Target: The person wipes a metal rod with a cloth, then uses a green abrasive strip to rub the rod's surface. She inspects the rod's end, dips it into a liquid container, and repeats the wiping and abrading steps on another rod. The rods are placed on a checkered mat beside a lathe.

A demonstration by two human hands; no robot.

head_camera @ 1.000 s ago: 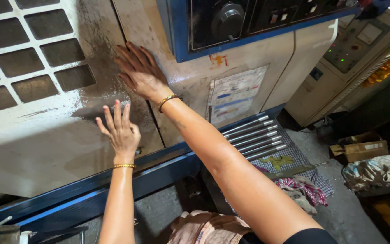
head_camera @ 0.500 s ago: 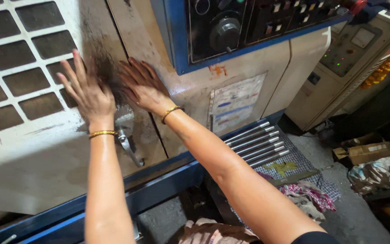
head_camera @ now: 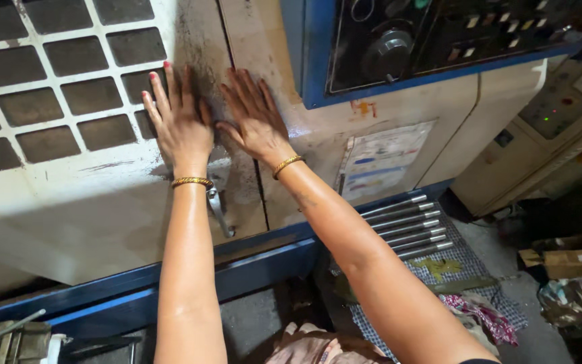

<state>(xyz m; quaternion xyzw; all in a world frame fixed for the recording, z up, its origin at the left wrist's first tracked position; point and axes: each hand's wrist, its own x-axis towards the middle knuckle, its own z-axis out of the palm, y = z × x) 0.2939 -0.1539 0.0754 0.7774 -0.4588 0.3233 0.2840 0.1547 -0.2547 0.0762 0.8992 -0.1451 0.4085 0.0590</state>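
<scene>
My left hand (head_camera: 180,121) lies flat with fingers spread on the dirty cream machine door (head_camera: 102,195), just right of its grid of dark window panes (head_camera: 48,74). My right hand (head_camera: 254,118) is pressed flat beside it, across the dark seam of the door, fingers apart. Both wrists wear a gold bangle. A metal door handle (head_camera: 218,209) sticks out just below my left wrist. Neither hand holds anything.
A blue-framed control panel (head_camera: 426,40) with a round knob and buttons sits up right. A paper sheet (head_camera: 382,162) is stuck below it. Several metal rods (head_camera: 405,226) lie on a mesh mat; cardboard box (head_camera: 574,259) and rags on the floor at right.
My left hand rose from lower on the door and now lies flat next to my right hand. The right hand stayed pressed on the panel.
</scene>
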